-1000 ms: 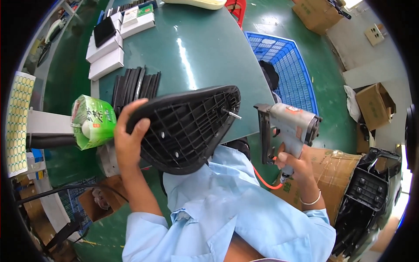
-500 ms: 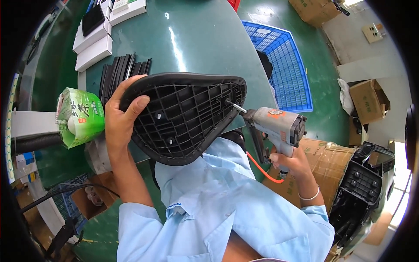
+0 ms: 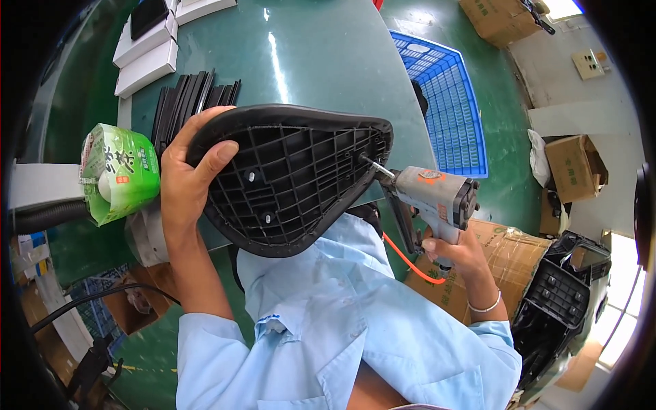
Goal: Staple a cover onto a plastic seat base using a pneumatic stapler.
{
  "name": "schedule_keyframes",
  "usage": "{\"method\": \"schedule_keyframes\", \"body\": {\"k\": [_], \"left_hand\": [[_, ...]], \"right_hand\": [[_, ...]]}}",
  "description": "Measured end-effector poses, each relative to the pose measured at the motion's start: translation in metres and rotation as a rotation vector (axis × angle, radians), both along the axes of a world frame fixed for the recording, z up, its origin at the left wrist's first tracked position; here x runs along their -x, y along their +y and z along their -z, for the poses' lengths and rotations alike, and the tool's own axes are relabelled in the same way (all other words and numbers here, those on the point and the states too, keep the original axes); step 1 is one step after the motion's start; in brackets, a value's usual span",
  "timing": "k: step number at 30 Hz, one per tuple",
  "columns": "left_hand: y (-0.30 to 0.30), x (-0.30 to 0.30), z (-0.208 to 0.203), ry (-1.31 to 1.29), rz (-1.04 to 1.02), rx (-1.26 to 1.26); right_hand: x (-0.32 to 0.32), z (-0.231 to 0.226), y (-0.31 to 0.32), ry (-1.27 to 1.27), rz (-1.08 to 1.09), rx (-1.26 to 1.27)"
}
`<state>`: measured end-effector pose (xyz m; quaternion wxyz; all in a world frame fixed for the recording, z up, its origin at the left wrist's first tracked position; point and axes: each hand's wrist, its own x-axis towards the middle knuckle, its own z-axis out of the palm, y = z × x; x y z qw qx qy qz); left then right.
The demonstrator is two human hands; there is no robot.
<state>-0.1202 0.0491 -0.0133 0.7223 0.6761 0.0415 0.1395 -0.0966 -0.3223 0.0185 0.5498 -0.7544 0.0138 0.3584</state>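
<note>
My left hand (image 3: pixel 195 171) grips the wide left end of a black padded seat (image 3: pixel 290 178), thumb on its underside and fingers around the rim. The ribbed plastic underside faces me. Two short metal studs show in it, and a longer metal stud (image 3: pixel 374 165) sticks out near the narrow right end. My right hand (image 3: pixel 454 249) is wrapped round the handle of a grey air staple gun (image 3: pixel 434 195). The gun's nose is beside the seat's narrow right end, close to the tip of the long stud; whether they touch I cannot tell.
Black strips (image 3: pixel 191 102) lie on the green table (image 3: pixel 335 55), behind the seat. White boxes (image 3: pixel 147 68) are at far left, a green packet (image 3: pixel 123 174) nearer. An orange hose (image 3: pixel 410 260) runs from the gun. A blue crate (image 3: pixel 454 109) and a carton (image 3: pixel 499 266) stand right.
The view has shifted slightly. The seat's narrow end sits a little closer to the staple gun's nose. Both hands keep their holds.
</note>
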Motion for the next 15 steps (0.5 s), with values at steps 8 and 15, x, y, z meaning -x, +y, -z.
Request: {"method": "schedule_keyframes", "body": {"k": [8, 15], "left_hand": [[-0.001, 0.001, -0.002, 0.002, -0.004, -0.004], [-0.003, 0.002, -0.004, -0.003, -0.017, -0.013]], "right_hand": [[-0.009, -0.018, 0.012, -0.045, -0.098, 0.095], [-0.008, -0.019, 0.015, -0.083, -0.133, 0.095]]}}
